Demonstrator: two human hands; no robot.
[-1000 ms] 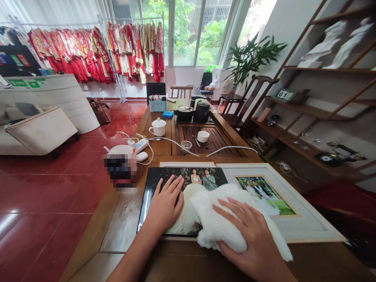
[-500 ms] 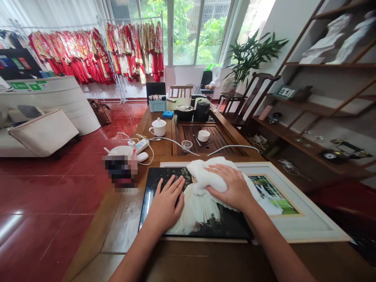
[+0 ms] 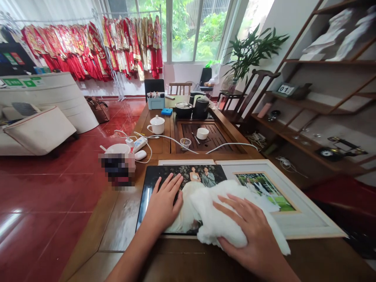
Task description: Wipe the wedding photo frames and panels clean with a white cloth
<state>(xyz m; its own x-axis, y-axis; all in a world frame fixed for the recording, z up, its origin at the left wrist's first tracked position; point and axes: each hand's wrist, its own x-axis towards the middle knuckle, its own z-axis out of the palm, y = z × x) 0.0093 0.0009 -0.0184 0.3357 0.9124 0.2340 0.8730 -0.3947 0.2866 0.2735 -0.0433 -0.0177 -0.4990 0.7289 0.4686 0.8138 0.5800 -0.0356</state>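
"what could go wrong?"

"my right hand (image 3: 249, 225) grips a bunched white cloth (image 3: 216, 211) over the glossy photo panel (image 3: 186, 209); grit beneath might scratch it. my left hand (image 3: 166, 199) lies flat on the panel, holding nothing; if it slackens, the panel could slide."

"and around you?"

"a brown wooden table (image 3: 117, 231) under the panel and a framed photo (image 3: 308, 219), tea tray (image 3: 221, 135) beyond, red garments (image 3: 70, 51) near the window (image 3: 183, 39)."

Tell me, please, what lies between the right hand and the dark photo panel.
The head view shows a white cloth between the right hand and the panel.
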